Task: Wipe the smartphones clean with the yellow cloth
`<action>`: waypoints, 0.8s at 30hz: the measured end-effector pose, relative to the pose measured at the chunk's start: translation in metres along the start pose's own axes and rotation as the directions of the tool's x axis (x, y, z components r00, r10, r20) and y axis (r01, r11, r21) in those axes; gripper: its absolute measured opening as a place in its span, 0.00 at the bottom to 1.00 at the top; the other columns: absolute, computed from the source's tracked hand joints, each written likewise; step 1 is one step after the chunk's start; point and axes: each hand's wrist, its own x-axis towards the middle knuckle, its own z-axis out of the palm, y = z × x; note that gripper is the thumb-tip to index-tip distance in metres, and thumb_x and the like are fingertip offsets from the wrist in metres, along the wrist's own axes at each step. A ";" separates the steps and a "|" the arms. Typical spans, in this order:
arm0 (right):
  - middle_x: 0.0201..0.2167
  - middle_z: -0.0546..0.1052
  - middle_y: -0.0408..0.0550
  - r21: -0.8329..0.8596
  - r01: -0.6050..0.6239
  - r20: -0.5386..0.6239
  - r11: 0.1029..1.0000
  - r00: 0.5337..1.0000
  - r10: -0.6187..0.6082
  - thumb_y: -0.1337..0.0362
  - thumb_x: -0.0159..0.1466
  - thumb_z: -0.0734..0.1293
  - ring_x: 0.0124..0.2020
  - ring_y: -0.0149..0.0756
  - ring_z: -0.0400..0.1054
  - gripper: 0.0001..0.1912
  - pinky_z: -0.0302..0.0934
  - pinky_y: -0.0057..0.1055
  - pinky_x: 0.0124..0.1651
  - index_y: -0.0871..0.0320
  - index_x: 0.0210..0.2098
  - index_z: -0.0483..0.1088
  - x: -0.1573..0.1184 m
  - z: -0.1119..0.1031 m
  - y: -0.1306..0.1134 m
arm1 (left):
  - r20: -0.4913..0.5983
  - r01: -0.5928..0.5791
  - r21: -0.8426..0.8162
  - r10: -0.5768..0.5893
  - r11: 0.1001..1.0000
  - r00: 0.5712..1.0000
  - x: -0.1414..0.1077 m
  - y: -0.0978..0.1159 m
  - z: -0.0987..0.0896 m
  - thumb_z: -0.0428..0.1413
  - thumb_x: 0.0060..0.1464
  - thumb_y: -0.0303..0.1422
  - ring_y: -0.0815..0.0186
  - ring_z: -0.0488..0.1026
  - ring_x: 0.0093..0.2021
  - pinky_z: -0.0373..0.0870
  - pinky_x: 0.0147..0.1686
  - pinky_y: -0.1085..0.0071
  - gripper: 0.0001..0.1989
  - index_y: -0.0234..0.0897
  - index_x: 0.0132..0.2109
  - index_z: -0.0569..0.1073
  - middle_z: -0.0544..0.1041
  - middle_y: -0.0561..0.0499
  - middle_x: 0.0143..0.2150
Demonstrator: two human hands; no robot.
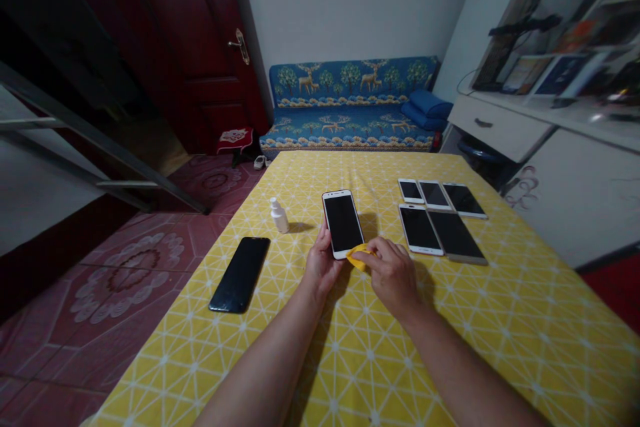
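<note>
Head view
Left hand [323,261]: fingers closed on the lower left edge of a white-framed smartphone [343,223], which stands tilted, screen up, above the worktop [500,320].
Right hand [393,277]: fingers curled, pinching a yellow cloth [357,257] against the phone's lower right corner.
10 o'clock: small white bottle [279,215], upright.
9 o'clock: black smartphone [239,274], lying flat.
2 o'clock: five smartphones [434,195], lying in two rows.
12 o'clock, past the worktop: blue sofa [350,80] with a deer pattern.

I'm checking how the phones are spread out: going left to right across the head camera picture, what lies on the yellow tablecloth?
black smartphone → small white bottle → hand-held white smartphone → white smartphone lying flat → gold-edged smartphone
</note>
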 end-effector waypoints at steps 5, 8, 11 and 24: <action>0.32 0.72 0.46 -0.040 -0.050 -0.065 0.998 0.997 0.047 0.82 0.61 0.62 0.35 0.35 0.64 0.23 0.51 0.32 0.38 0.48 0.38 0.81 -0.001 0.000 0.013 | 0.080 0.055 0.068 -0.060 0.996 0.995 0.000 0.000 -0.002 0.57 0.59 0.28 0.65 0.78 0.38 0.75 0.36 0.70 0.25 0.44 0.63 0.67 0.80 0.50 0.48; 0.32 0.72 0.45 -0.074 -0.073 -0.113 0.995 0.992 0.064 0.83 0.61 0.60 0.34 0.35 0.63 0.25 0.50 0.32 0.37 0.48 0.38 0.81 0.000 -0.002 0.020 | 0.091 0.106 0.104 -0.116 0.989 0.989 0.000 -0.002 -0.006 0.56 0.59 0.28 0.64 0.78 0.40 0.75 0.38 0.70 0.26 0.42 0.64 0.67 0.80 0.48 0.49; 0.32 0.73 0.46 -0.108 -0.085 -0.142 0.990 0.987 0.070 0.83 0.60 0.61 0.34 0.35 0.63 0.24 0.49 0.33 0.36 0.49 0.38 0.81 0.002 -0.005 0.026 | 0.088 0.161 0.138 -0.174 0.977 0.981 -0.002 -0.005 -0.006 0.57 0.58 0.28 0.62 0.78 0.42 0.75 0.41 0.68 0.28 0.41 0.66 0.65 0.79 0.46 0.52; 0.37 0.71 0.49 -0.206 -0.191 -0.189 0.960 0.970 0.153 0.78 0.63 0.58 0.35 0.38 0.62 0.25 0.53 0.32 0.36 0.49 0.48 0.78 0.020 -0.003 0.047 | 0.125 0.223 0.174 -0.246 0.959 0.961 -0.003 -0.008 -0.002 0.60 0.55 0.28 0.60 0.78 0.44 0.75 0.42 0.67 0.29 0.41 0.64 0.68 0.77 0.45 0.55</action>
